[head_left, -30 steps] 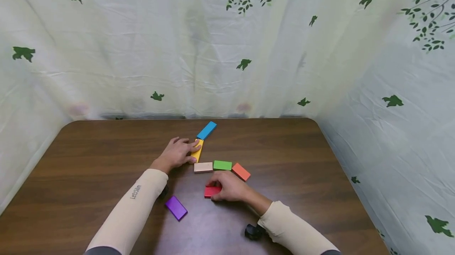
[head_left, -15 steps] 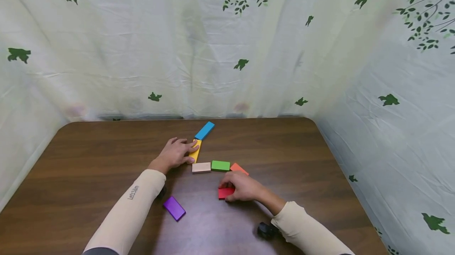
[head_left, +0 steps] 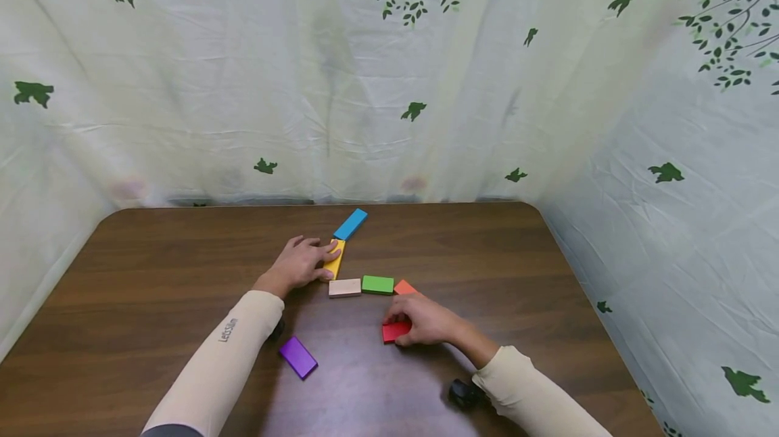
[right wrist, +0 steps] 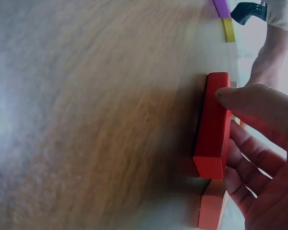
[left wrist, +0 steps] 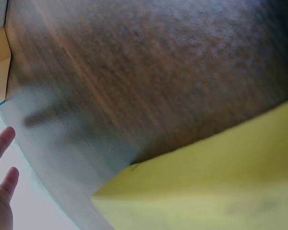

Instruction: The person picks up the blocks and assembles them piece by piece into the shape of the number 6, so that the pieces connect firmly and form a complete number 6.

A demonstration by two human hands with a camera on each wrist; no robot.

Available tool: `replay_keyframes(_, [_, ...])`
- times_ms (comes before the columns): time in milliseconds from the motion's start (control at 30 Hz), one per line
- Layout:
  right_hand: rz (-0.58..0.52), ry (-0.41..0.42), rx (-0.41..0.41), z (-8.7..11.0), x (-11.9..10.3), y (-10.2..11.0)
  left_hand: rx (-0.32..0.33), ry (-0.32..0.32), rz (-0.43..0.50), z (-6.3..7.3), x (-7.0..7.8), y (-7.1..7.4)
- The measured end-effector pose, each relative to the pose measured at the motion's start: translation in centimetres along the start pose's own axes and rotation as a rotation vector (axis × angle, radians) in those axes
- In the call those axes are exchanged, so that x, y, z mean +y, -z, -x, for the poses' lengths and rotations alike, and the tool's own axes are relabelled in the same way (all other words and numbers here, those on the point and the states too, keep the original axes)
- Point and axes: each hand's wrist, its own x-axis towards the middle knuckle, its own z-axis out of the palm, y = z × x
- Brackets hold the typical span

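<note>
The person's right grip [head_left: 426, 318] grasps a red block [head_left: 393, 334], pinching it with the thumb on one face and the fingers on the other. The block is on the near side of the green block [head_left: 378, 285] and the orange block [head_left: 404, 287], low over the table [head_left: 152, 288]; whether it touches the wood or the orange block is hard to tell. The hand hides part of the orange block.

The left grip [head_left: 298, 264] is loose, its fingers stretched and spread, with the tips of the thumb and two fingers on a yellow block [head_left: 336, 266] lying flat. At that block's far end a blue block [head_left: 350, 224] slants away to the right. Just by its near end lies a beige block [head_left: 345, 288], followed by the green one and then the angled orange one, forming a bent line.

A purple block [head_left: 299, 358] lies apart, nearer the person, beside the left sleeve [head_left: 213, 362]. A blurred yellow slab [left wrist: 211, 191] fills the lower right of the left wrist view. Behind the table hangs a pale curtain [head_left: 243, 85] printed with green leaves and branches.
</note>
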Motion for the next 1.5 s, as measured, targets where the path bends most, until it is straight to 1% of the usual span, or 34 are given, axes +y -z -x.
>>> replay_keyframes(200, [0.022,0.025,0.044,0.3,0.4,-0.2,-0.01,0.012,0.005,-0.1,0.0,0.0])
replay_keyframes(500, [-0.008,0.027,0.082,0.7,0.8,-0.1,-0.003,0.008,-0.002,-0.1,-0.1,-0.1])
replay_keyframes(600, [-0.008,0.025,0.082,0.8,0.9,-0.1,-0.007,0.011,-0.006,-0.1,0.0,-0.1])
replay_keyframes(833, [-0.021,-0.008,0.059,0.9,0.9,0.3,-0.001,0.014,-0.001,0.0,0.1,0.0])
replay_keyframes(1133, [0.001,0.02,0.056,1.0,1.3,0.6,0.001,0.007,-0.015,0.0,-0.1,0.0])
replay_keyframes(1500, [0.005,0.012,0.056,1.0,1.8,0.8,0.003,0.013,-0.002,0.0,-0.1,-0.1])
